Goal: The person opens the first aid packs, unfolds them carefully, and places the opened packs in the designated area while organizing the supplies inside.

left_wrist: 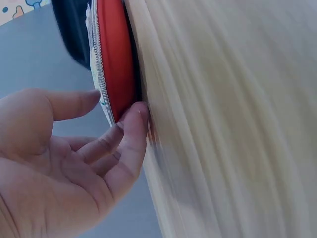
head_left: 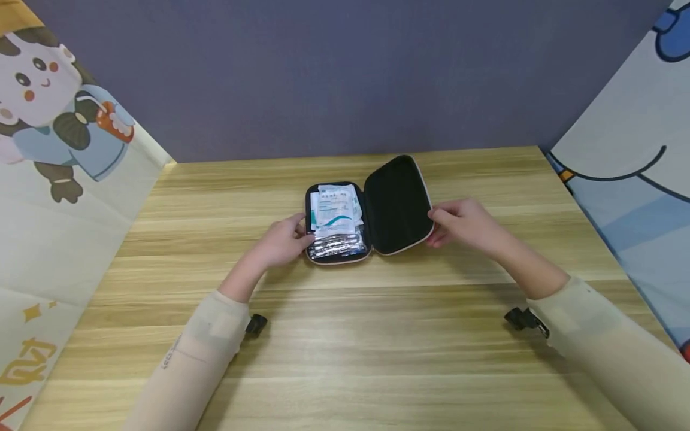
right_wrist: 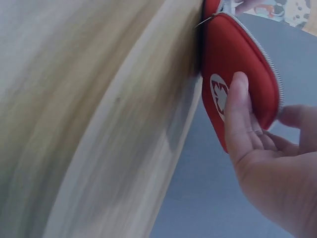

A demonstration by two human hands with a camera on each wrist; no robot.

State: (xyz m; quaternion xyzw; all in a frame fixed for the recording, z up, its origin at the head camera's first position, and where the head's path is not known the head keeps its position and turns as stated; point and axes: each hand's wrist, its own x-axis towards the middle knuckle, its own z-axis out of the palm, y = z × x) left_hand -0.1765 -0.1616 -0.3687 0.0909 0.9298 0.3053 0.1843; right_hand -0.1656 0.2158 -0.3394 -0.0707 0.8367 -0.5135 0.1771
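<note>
A small zip case lies open in the middle of the wooden table (head_left: 345,335). Its left half (head_left: 336,222) holds white packets and a foil strip. The empty black lid (head_left: 397,206) is tilted up on the right. The shell is red outside (left_wrist: 116,54) with a white emblem (right_wrist: 219,93). My left hand (head_left: 306,237) grips the left half's edge, thumb by the zipper and fingers against the shell (left_wrist: 118,107). My right hand (head_left: 434,230) pinches the lid's right rim, index finger lying on the red outside (right_wrist: 261,97).
A grey wall runs along the table's far edge. Cartoon-printed cloth panels stand at the left (head_left: 64,149) and right (head_left: 636,167) sides. Black camera clips (head_left: 521,318) sit at both wrists over pale sleeves.
</note>
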